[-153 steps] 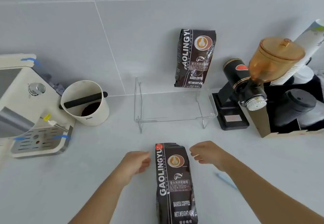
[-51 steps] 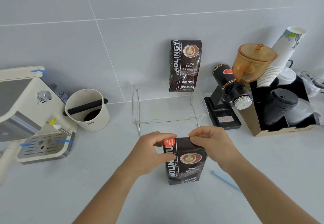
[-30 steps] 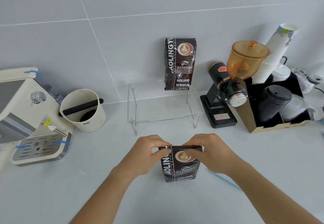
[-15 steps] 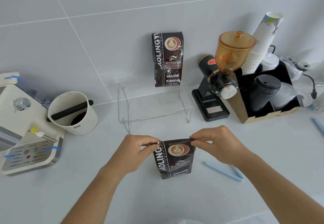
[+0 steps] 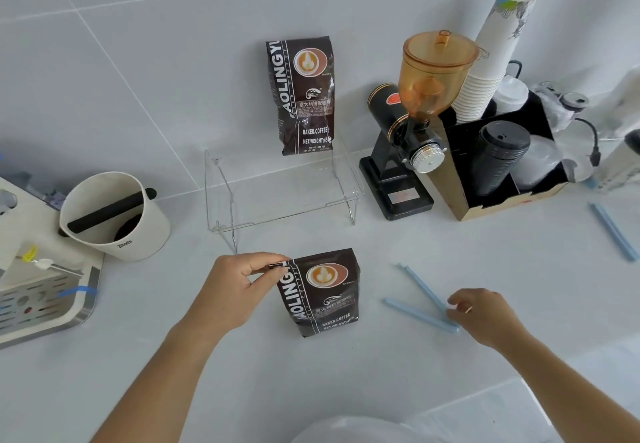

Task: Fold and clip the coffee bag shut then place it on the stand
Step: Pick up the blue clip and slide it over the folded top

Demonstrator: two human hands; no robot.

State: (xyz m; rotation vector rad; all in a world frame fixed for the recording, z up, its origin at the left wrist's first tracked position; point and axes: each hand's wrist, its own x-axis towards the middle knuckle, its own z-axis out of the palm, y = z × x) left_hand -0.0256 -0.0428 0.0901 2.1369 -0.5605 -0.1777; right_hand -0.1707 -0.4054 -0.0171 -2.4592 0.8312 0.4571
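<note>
While the left hand (image 5: pixel 232 288) keeps pinching the folded top corner of the coffee bag (image 5: pixel 323 292), which stands upright on the white counter (image 5: pixel 346 373) in front of the clear acrylic stand (image 5: pixel 284 193), the right hand (image 5: pixel 481 316) has let go of the bag's other corner, which it pinched half a second ago. It now rests to the right, fingers closing on the hinged end of an opened light blue bag clip (image 5: pixel 420 304). A second coffee bag (image 5: pixel 302 96) stands on the stand against the wall, and another blue clip (image 5: pixel 614 231) lies far right.
</note>
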